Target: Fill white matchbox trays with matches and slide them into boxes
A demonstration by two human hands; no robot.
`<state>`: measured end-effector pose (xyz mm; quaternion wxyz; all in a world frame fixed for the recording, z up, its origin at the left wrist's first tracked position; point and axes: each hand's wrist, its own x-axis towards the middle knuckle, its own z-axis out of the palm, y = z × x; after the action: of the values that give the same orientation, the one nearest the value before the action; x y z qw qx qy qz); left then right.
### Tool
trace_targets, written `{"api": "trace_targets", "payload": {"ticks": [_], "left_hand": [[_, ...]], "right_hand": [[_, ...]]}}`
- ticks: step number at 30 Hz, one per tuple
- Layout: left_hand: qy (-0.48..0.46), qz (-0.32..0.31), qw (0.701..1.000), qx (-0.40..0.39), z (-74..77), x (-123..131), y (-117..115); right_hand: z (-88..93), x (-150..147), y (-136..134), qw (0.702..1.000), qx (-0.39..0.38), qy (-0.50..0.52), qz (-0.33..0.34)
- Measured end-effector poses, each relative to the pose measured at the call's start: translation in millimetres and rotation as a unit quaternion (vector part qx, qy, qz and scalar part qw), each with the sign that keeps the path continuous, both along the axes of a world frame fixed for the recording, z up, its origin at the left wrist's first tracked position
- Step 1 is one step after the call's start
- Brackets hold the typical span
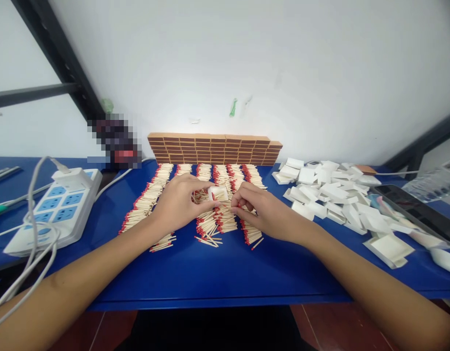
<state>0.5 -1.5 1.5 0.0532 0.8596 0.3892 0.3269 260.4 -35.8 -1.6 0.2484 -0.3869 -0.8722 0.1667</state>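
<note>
My left hand (186, 200) grips a small white matchbox tray (218, 194) between thumb and fingers, tilted above the table. A few red-tipped matches lie inside the tray. Just right of it, my right hand (256, 209) has its thumb and fingers pinched together; whatever they hold, if anything, is too small to make out. Beneath and around both hands, loose matches (140, 214) with red heads lie in several long rows, partly covered by the hands. Some stray matches (208, 240) fan out at the near end of a middle row.
A stacked wall of brown matchboxes (214, 148) stands behind the rows. White trays (330, 187) are heaped on the right, beside a dark phone (418, 209) and a clear plastic bottle (433, 184). On the left, a power strip (60, 209) with cables sits on the blue table (225, 278).
</note>
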Motion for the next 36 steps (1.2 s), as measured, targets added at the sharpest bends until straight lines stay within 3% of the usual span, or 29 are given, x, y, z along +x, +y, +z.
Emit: {"api": "trace_targets", "payload": {"ticks": [16,25,36], "left_hand": [[-0.004,-0.033,0.999,0.001,-0.7,1,-3],[-0.021,-0.102,0.995,0.002,-1.9,7,-9],[-0.062,-0.064,0.995,-0.045,3.3,4,-7]], "right_hand": [[3.9,-1,-4,0.999,-0.027,0.025,-0.014],[-0.9,-4,-2,0.999,0.024,0.041,0.000],[0.7,-1,1,0.991,0.128,0.043,-0.008]]}}
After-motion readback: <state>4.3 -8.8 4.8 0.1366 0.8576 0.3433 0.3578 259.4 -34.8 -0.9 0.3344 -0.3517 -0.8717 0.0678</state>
